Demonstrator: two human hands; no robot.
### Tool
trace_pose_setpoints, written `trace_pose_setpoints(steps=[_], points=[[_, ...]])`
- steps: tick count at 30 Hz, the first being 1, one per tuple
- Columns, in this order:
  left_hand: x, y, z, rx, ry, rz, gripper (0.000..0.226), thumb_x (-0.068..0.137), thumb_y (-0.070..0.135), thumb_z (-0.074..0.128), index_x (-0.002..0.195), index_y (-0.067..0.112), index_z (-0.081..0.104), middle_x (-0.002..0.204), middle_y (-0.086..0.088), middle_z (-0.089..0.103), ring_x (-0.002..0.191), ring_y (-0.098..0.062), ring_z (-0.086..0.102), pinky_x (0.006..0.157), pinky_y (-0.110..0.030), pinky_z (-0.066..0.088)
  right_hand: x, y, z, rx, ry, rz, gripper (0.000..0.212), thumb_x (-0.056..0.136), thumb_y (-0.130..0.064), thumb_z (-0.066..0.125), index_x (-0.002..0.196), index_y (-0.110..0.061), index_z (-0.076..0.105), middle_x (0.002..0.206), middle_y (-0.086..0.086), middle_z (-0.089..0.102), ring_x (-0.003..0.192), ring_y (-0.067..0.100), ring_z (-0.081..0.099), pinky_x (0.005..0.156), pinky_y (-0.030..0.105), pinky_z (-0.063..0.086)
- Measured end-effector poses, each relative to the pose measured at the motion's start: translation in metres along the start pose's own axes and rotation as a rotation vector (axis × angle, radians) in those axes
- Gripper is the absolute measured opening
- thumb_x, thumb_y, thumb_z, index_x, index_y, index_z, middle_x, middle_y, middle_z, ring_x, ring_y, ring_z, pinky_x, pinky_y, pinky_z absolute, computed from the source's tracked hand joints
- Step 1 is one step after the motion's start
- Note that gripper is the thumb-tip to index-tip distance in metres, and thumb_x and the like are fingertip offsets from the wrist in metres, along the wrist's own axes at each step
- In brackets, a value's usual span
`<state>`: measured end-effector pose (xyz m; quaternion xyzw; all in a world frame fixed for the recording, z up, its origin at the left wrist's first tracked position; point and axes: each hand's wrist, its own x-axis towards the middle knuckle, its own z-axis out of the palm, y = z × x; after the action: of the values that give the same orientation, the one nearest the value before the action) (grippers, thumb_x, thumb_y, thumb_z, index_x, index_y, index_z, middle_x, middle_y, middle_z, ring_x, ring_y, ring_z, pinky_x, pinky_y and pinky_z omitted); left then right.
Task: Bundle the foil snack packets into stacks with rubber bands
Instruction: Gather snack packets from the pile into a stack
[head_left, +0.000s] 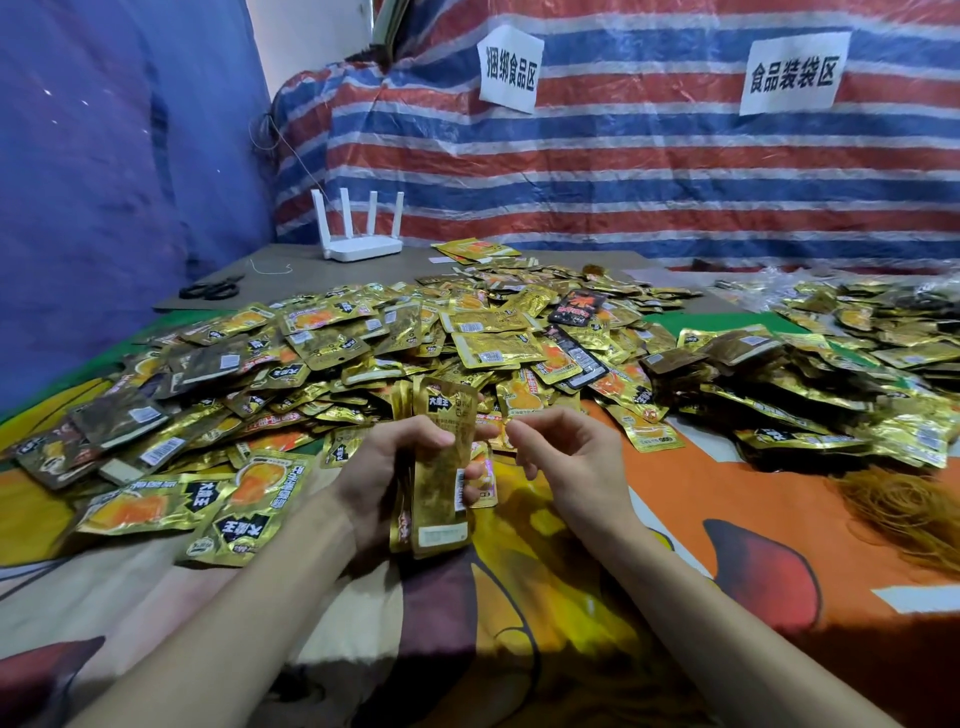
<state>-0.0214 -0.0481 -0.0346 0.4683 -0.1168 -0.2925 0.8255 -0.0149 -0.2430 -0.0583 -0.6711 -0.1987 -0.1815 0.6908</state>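
Left hand (379, 467) grips upright packet stack (439, 499); right hand (569, 457) beside it.

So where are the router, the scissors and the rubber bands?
white router (363, 250): head view, on its flat body.
scissors (208, 291): head view, on the black handle end.
rubber bands (904, 506): head view, middle of the tan heap.

A makeshift food-packing workroom: a striped tarpaulin (623, 171) serves as the back wall, carrying a paper bundling sign (510, 67) and a bagging sign (792, 73) in Chinese. Foil packets (415, 332) lie heaped across a cloth-covered counter (727, 519), near a pile of rubber bands (904, 504).
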Motion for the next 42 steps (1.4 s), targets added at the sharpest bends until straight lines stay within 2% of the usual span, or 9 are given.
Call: trace_pose_setpoints(steps=[5, 12, 15, 19, 23, 28, 31, 35, 42], points=[[-0.001, 0.0, 0.002, -0.026, 0.041, 0.002, 0.048, 0.071, 0.019, 0.058, 0.115, 0.002, 0.07, 0.082, -0.018, 0.056, 0.07, -0.029, 0.054, 0.066, -0.036, 0.047, -0.002, -0.002, 0.002, -0.012, -0.001, 0.004, 0.009, 0.089, -0.009, 0.075, 0.083, -0.004, 0.072, 0.085, 0.004, 0.079, 0.061, 0.008, 0.062, 0.054, 0.026, 0.048], [0.001, 0.0, -0.005, -0.039, -0.059, -0.022, 0.054, 0.065, 0.019, 0.068, 0.116, 0.0, 0.069, 0.088, -0.016, 0.05, 0.071, -0.027, 0.051, 0.071, -0.036, 0.04, -0.003, -0.001, 0.001, 0.044, -0.009, 0.069, 0.01, 0.085, -0.005, 0.077, 0.08, 0.001, 0.071, 0.072, 0.004, 0.073, 0.058, 0.011, 0.06, 0.055, 0.024, 0.05], [0.001, 0.0, -0.003, -0.099, -0.195, -0.041, 0.039, 0.068, 0.017, 0.067, 0.104, 0.0, 0.068, 0.089, -0.01, 0.052, 0.073, -0.02, 0.047, 0.071, -0.032, 0.041, -0.004, -0.006, 0.001, 0.12, -0.004, 0.175, 0.011, 0.08, -0.009, 0.078, 0.076, -0.002, 0.072, 0.069, 0.01, 0.067, 0.056, 0.017, 0.057, 0.058, 0.027, 0.05], [-0.001, 0.0, 0.0, -0.163, -0.389, -0.04, 0.034, 0.077, 0.018, 0.057, 0.107, 0.008, 0.067, 0.09, -0.003, 0.05, 0.074, -0.014, 0.044, 0.074, -0.028, 0.035, -0.004, -0.016, 0.006, 0.351, -0.218, 0.437, 0.02, 0.085, -0.016, 0.07, 0.088, 0.003, 0.065, 0.1, 0.037, 0.059, 0.086, 0.033, 0.052, 0.081, 0.048, 0.039], [0.001, -0.001, -0.003, -0.228, -0.327, -0.01, 0.054, 0.071, 0.013, 0.062, 0.125, 0.007, 0.059, 0.089, -0.005, 0.047, 0.069, -0.017, 0.046, 0.069, -0.031, 0.04, -0.001, -0.033, 0.003, 0.67, -0.428, 0.556, 0.013, 0.074, -0.018, 0.069, 0.064, -0.01, 0.065, 0.09, 0.017, 0.069, 0.083, 0.025, 0.068, 0.079, 0.035, 0.054], [0.003, 0.0, 0.001, -0.154, -0.249, -0.043, 0.041, 0.064, 0.014, 0.069, 0.1, 0.008, 0.05, 0.086, -0.004, 0.038, 0.067, -0.015, 0.043, 0.068, -0.029, 0.039, 0.009, -0.031, -0.002, 0.897, -0.168, 0.505, 0.015, 0.071, -0.007, 0.058, 0.073, -0.005, 0.073, 0.073, 0.008, 0.065, 0.072, 0.024, 0.067, 0.092, 0.039, 0.052], [0.004, -0.003, 0.005, -0.126, -0.275, -0.078, 0.032, 0.065, 0.014, 0.069, 0.091, 0.005, 0.053, 0.084, -0.005, 0.045, 0.069, -0.015, 0.044, 0.068, -0.029, 0.04, 0.012, -0.026, 0.004, 0.81, -0.078, 0.473, 0.037, 0.076, 0.004, 0.051, 0.092, -0.007, 0.082, 0.087, 0.006, 0.075, 0.065, 0.02, 0.072, 0.079, 0.035, 0.062], [0.005, -0.002, 0.009, -0.092, -0.215, -0.098, 0.037, 0.06, 0.016, 0.072, 0.091, 0.005, 0.055, 0.079, -0.007, 0.035, 0.069, -0.018, 0.039, 0.065, -0.027, 0.041, 0.011, -0.023, 0.005, 0.738, 0.002, 0.408, 0.026, 0.078, 0.0, 0.063, 0.094, -0.009, 0.082, 0.109, 0.012, 0.076, 0.075, 0.023, 0.075, 0.073, 0.033, 0.062], [0.006, -0.006, 0.01, -0.049, -0.177, -0.102, 0.037, 0.057, 0.013, 0.073, 0.088, 0.004, 0.056, 0.078, -0.006, 0.035, 0.068, -0.016, 0.041, 0.065, -0.029, 0.04, 0.007, -0.026, 0.005, 0.705, 0.085, 0.37, 0.022, 0.076, -0.009, 0.07, 0.095, -0.011, 0.08, 0.108, 0.012, 0.077, 0.079, 0.019, 0.075, 0.066, 0.026, 0.059]])
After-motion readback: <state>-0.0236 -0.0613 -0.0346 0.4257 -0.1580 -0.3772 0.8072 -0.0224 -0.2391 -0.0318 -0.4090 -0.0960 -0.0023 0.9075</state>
